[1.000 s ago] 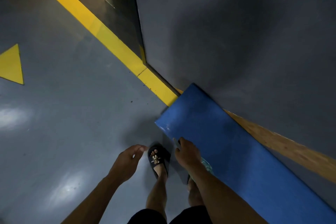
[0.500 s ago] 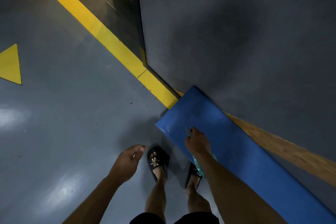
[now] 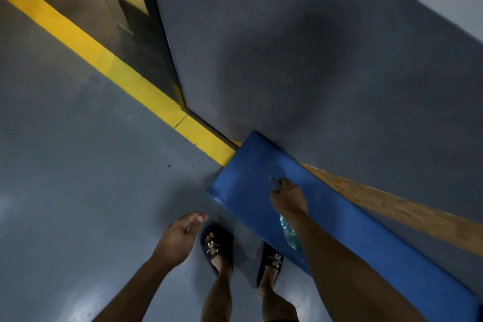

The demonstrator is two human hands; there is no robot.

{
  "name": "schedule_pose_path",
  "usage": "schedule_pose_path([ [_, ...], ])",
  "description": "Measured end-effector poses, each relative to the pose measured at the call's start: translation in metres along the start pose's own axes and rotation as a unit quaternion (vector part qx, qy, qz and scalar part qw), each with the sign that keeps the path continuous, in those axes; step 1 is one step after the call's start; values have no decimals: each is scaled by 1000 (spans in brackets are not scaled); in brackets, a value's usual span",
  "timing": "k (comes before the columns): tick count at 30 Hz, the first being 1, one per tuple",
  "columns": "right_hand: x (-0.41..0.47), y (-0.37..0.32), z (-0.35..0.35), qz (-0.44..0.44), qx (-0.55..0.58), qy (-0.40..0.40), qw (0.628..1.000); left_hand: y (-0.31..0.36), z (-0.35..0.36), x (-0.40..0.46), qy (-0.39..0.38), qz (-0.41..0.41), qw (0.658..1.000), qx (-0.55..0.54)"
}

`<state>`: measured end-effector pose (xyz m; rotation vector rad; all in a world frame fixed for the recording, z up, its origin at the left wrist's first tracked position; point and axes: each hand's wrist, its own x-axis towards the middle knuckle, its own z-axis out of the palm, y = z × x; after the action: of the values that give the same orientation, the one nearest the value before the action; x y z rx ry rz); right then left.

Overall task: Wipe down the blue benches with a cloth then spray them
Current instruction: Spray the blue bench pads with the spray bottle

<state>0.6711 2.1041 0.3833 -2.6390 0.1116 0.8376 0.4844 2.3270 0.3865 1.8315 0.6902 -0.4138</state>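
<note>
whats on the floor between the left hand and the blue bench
In the head view, a foot in a black sandal stands on the grey floor between the left hand and the blue bench.

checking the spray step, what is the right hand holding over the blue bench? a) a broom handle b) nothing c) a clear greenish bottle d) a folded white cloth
c: the right hand grips a clear greenish bottle, whose body shows under the wrist above the blue bench, with a nozzle-like tip poking out past the fingers.
</note>
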Motion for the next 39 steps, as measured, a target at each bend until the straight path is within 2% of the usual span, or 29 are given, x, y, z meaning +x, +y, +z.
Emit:
schedule_pose_path([
  [8,7,-4,-27,6,44,45,998,15,5,3,-8,15,1000,6],
  [12,3,7,-41,22,26,37,999,26,12,5,-10,15,1000,15],
  [19,-24,69,-51,61,62,49,995,57,42,-2,-44,34,998,24],
  [21,-43,99,-59,46,104,59,992,71,61,-7,-65,44,996,29],
  [26,-108,185,-88,-59,271,132,952,132,129,-34,-109,107,986,64],
  [30,-173,257,-121,-85,381,111,914,190,202,-71,-162,169,968,85],
  [33,-215,320,-146,-80,429,128,890,230,267,-113,-205,208,953,81],
  [39,-310,437,-216,-151,440,167,869,307,423,-225,-304,288,902,102],
])
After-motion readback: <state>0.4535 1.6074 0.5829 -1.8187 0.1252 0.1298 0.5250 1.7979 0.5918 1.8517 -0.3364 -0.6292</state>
